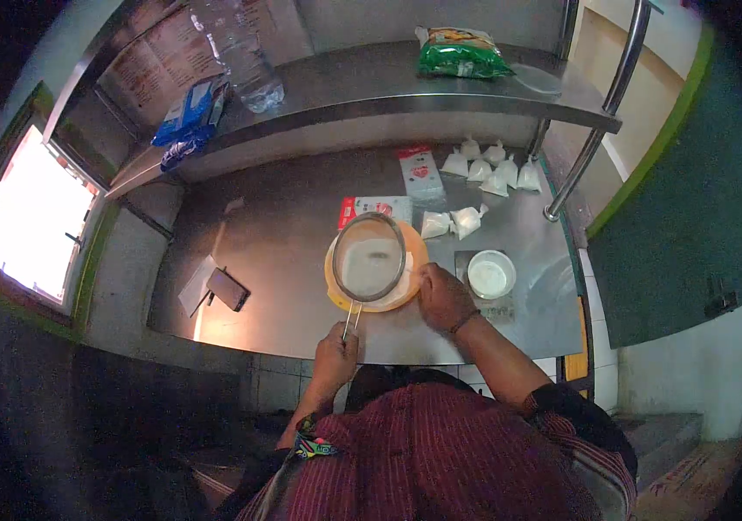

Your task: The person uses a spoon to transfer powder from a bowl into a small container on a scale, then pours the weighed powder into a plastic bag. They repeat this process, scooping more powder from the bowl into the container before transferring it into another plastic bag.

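Observation:
My left hand (336,353) is closed around the wire handle of a round sieve (369,258). Whitish powder shows through its mesh, with a small darker patch near the middle. Beneath the sieve sits a yellow bowl (418,252) with white powder in it, mostly covered by the mesh. At the bowl's right side, my right hand (446,298) has its fingers curled at the rim; the fingertips are partly hidden. Just right of that hand, a white tub (492,274) stands on what looks like a flat scale (499,309).
Behind the bowl lie red-and-white packets (423,176) and several knotted bags of white powder (479,169). A phone (229,289) leans at the left of the steel table (284,191). The overhead shelf (354,95) carries a bottle (236,56), a blue pack (190,117) and a green pack (465,56).

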Motion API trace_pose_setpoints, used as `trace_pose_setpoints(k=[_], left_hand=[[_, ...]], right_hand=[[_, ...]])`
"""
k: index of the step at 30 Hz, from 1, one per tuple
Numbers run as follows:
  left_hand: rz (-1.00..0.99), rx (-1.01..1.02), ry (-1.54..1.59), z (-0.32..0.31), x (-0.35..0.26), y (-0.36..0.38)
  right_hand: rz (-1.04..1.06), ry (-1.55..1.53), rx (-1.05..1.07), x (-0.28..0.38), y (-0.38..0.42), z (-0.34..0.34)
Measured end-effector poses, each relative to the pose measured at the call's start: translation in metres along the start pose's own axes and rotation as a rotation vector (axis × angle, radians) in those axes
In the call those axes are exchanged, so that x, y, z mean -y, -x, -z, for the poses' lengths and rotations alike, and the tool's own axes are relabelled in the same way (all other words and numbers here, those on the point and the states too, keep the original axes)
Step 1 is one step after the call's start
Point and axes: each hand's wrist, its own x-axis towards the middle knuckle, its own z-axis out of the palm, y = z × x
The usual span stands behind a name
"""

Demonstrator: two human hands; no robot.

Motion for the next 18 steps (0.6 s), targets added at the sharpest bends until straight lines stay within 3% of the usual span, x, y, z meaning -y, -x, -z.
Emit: trace_pose_setpoints(k=[2, 5, 8, 16, 18], left_hand=[[-0.135, -0.050, -0.056, 0.001, 0.013, -0.001], [0.003, 0.022, -0.080, 0.012, 0.004, -0.003], [-0.124, -0.043, -0.078, 0.006, 0.020, -0.006], [-0.056, -0.045, -0.137, 0.005, 0.012, -0.009], [-0.043, -0.059, -0.155, 0.005, 0.010, -0.011]], right_hand=[[0.001, -0.032, 0.015, -0.004, 0.004, 0.004], [0.018, -0.035, -0.042, -0.005, 0.004, 0.003], [0.041, -0.003, -0.084, -0.008, 0.004, 0.004], [0.114, -0.098, -0.105, -0.018, 0.008, -0.004], [0.140, -0.058, -0.193, -0.014, 0.012, -0.003]])
